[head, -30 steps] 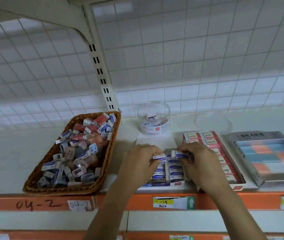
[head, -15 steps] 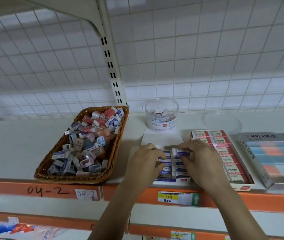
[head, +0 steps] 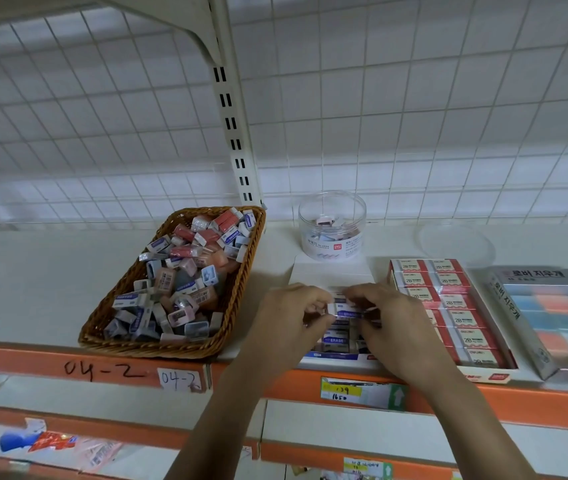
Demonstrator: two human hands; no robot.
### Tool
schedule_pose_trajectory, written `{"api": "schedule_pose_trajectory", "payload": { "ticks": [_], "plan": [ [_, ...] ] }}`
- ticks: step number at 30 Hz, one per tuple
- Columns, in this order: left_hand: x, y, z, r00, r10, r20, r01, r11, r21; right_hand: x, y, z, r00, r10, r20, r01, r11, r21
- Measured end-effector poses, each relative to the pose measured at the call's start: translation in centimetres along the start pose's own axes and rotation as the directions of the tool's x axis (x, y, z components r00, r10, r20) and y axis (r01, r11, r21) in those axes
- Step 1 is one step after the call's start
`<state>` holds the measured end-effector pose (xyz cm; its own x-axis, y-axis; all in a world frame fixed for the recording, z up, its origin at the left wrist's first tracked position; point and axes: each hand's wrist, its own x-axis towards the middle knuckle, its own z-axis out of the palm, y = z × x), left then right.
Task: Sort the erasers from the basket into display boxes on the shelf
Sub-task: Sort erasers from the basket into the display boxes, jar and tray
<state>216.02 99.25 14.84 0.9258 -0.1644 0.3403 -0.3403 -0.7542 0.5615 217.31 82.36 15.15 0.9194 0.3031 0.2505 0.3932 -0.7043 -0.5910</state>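
Left hand (head: 294, 317) and right hand (head: 391, 322) both had fingers curled, pinching opposite ends of one blue-white eraser (head: 346, 311), held just above the rows in the open display box (head: 331, 357) at the near edge of the shelf (head: 33, 289). Wicker basket (head: 158, 348) sat left of that box, piled with loose erasers (head: 185, 271). Clear tub (head: 332, 237) stood on the far side of the box, red 2B box (head: 486, 376) just right of it, grey box (head: 511, 306) rightmost.
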Motion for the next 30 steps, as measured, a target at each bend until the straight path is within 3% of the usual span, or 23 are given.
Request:
{"api": "schedule_pose_trajectory", "payload": {
  "ticks": [13, 27, 30],
  "plan": [
    [-0.4, -0.2, -0.6, 0.982, -0.105, 0.16, 0.095, 0.993, 0.065, 0.3, -0.1, 0.1, 0.994, -0.013, 0.11, 0.025, 0.994, -0.108],
    [0.2, -0.7, -0.9, 0.968, 0.017, 0.25, -0.047, 0.993, 0.111, 0.5, -0.5, 0.3, 0.996, -0.005, 0.091, 0.016, 0.993, -0.115],
    [0.3, -0.7, -1.3, 0.986, 0.025, 0.165, -0.05, 0.987, 0.151, 0.8, -1.1, 0.5, 0.995, -0.026, 0.092, 0.035, 0.994, -0.101]
  ]
}}
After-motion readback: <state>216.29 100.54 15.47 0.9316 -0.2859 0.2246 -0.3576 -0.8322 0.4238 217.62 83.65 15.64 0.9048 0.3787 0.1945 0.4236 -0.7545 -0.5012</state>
